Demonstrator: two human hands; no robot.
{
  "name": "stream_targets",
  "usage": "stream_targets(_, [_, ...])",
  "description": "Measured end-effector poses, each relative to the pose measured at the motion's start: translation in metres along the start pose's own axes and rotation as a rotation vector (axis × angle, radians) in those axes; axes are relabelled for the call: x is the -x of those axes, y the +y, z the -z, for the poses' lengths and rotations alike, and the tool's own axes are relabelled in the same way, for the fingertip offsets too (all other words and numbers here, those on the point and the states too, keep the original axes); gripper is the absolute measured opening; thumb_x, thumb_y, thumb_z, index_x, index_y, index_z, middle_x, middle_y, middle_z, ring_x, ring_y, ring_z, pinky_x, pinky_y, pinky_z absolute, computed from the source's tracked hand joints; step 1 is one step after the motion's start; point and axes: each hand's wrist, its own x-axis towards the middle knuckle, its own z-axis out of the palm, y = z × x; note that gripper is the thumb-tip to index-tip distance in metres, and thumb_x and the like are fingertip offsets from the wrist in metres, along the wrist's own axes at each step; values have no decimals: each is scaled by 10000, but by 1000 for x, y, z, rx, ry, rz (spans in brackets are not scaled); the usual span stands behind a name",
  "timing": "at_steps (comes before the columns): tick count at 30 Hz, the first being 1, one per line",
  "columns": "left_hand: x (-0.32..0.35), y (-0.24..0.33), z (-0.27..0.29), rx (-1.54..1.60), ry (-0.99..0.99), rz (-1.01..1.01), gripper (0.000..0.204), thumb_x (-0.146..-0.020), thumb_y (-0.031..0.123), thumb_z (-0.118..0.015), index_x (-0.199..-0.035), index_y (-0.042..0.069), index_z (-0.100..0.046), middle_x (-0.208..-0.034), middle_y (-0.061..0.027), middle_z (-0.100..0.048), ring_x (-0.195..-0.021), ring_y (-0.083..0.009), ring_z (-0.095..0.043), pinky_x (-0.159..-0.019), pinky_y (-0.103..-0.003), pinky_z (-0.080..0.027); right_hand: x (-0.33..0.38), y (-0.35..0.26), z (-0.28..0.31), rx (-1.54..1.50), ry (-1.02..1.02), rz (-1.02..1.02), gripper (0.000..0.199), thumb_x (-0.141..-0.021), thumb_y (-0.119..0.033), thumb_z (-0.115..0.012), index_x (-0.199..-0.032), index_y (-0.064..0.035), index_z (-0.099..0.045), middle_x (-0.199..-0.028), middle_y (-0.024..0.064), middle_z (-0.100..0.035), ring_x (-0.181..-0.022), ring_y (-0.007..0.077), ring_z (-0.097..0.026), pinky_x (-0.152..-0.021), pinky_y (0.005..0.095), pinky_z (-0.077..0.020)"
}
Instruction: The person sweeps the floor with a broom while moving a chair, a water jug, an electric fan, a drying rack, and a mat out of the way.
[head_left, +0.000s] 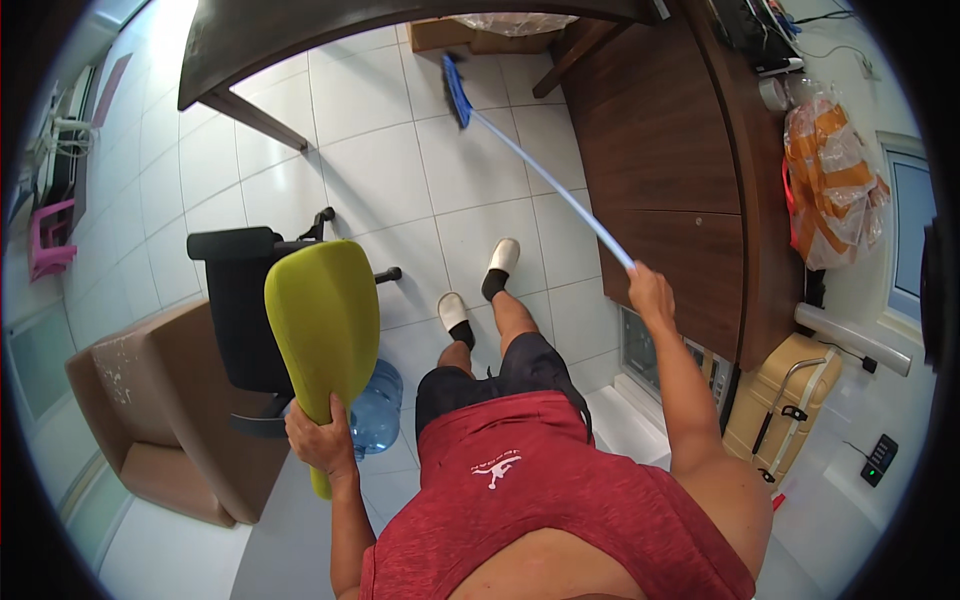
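My right hand (652, 295) is closed round the top end of a broom's pale blue handle (550, 180). The handle slants away to the far left, and the blue broom head (457, 92) rests on the white tiled floor beside the desk. On the other side, my left hand (322, 440) grips the lower part of the yellow-green backrest (325, 310) of an office chair. Its black seat (235, 320) and part of the wheeled base (388, 274) show past the backrest, which hides the rest.
A dark desk (400, 35) spans the far side, with a cardboard box (440, 36) beneath. To the right stand a brown cabinet (650, 150) and a tan suitcase (780, 410). A blue water bottle (376, 410) and a brown armchair (180, 480) are at the left.
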Motion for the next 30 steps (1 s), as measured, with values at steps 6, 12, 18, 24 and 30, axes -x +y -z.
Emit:
stream_targets(6, [6, -3, -15, -30, 37, 22, 468, -694, 410, -646, -975, 53, -532, -837, -129, -543, -791, -321, -542, -692, -420, -433, 56, 71, 45, -25, -11, -241, 296, -868, -319, -426, -897, -84, -604, -837, 224, -601, -823, 414, -563, -710, 480, -448])
stream_targets(12, [8, -12, -21, -68, 34, 105, 493, -696, 410, -637, -1011, 46, -529, -921, -134, -559, -863, -322, -545, -737, -421, -435, 18, 93, 51, -29, 51, -391, 297, -856, -324, -467, -890, -64, -606, -825, 213, -606, -822, 405, -569, -703, 475, -453])
stream_targets(18, [5, -13, -23, -79, 25, 156, 531, -702, 409, -629, -1065, 39, -514, -994, -153, -555, -909, -339, -540, -762, -423, -432, -95, 86, -5, -101, 20, -449, 286, -858, -339, -469, -936, -101, -608, -886, 181, -610, -870, 386, -566, -707, 468, -453])
stream_targets(24, [-7, 15, -15, -27, -11, 304, 536, -722, 410, -613, -1092, 39, -497, -1030, -159, -556, -935, -343, -544, -783, -406, -436, -212, 71, -67, -261, 33, -415, 302, -877, -313, -431, -926, -85, -624, -895, 179, -614, -879, 367, -574, -718, 433, -461])
stream_targets(30, [-17, 14, -15, -99, -39, 340, 564, -767, 451, -560, -1146, 42, -472, -1063, -187, -559, -962, -342, -545, -803, -406, -425, -246, 90, -103, -253, 20, -283, 315, -868, -335, -440, -890, -83, -629, -878, 186, -609, -855, 382, -570, -707, 441, -462])
